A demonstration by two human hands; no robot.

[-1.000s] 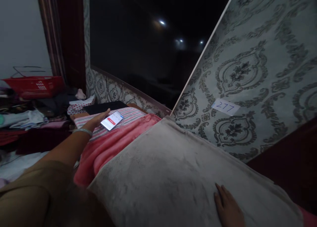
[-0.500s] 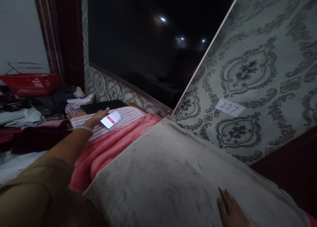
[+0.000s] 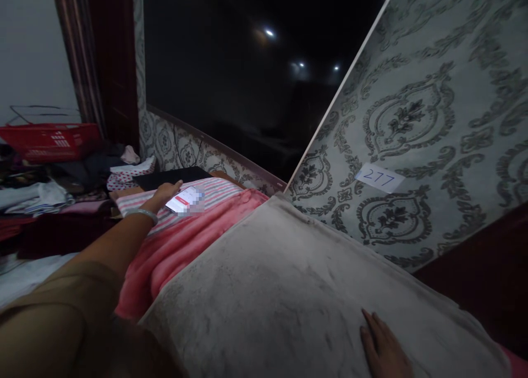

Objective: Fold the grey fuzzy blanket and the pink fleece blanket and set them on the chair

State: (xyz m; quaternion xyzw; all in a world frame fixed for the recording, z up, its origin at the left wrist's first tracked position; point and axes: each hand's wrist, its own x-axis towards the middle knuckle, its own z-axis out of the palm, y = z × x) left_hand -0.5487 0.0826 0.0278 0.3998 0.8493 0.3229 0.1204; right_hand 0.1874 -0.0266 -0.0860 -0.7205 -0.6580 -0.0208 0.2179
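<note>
Left of the grey cloth, your left hand is touching the lit phone over striped fabric.
Its fingers are mostly hiding, grip impossible to tell; your right hand is resting on the cloth, fingers extended.

Home, patterned wallpaper, television, heaped clothes

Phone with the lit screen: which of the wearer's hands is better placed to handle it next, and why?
Probably the left. The left hand is at the edge of the phone, by the striped cloth; the right hand is over the grey cloth, well away from it.
</note>
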